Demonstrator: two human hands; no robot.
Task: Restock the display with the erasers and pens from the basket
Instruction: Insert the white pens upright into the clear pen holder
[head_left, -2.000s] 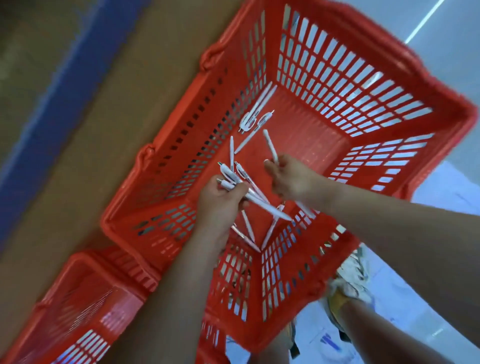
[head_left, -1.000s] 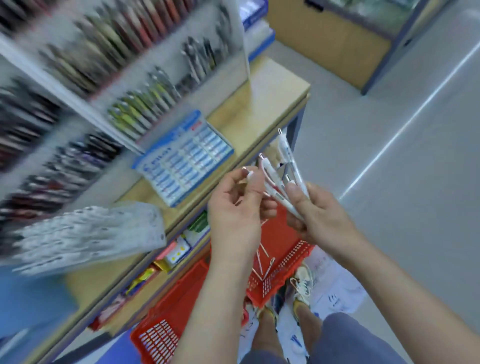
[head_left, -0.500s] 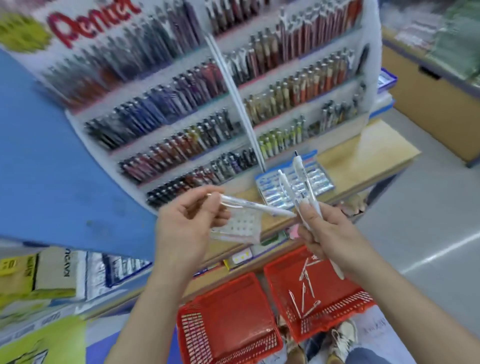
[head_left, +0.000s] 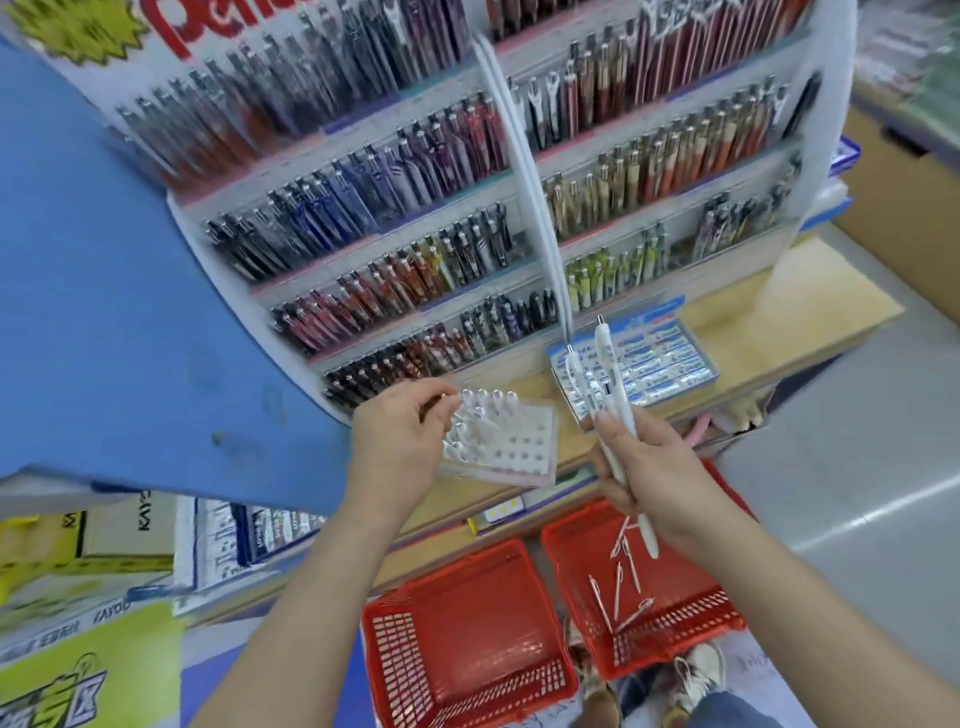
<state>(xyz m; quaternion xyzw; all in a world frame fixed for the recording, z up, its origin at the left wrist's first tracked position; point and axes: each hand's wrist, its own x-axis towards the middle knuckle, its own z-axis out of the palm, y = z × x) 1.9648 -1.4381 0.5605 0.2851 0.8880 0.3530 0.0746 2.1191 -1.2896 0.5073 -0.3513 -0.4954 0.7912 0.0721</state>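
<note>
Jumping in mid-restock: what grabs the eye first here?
The tiered pen display fills the upper view. Before it, the right hand grips white pens upright; the left hand is at a holed white pen stand. Below, a red basket holds loose pens.

wooden shelf (head_left: 810, 301): pen rack (head_left: 415, 208), eraser box (head_left: 655, 364), holed tray (head_left: 519, 449); floor (head_left: 862, 447): left basket (head_left: 467, 613), right basket (head_left: 675, 642)

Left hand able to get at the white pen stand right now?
Probably yes: the left hand sits right beside the white pen stand, nothing between them; the right hand holds pens aside.
</note>
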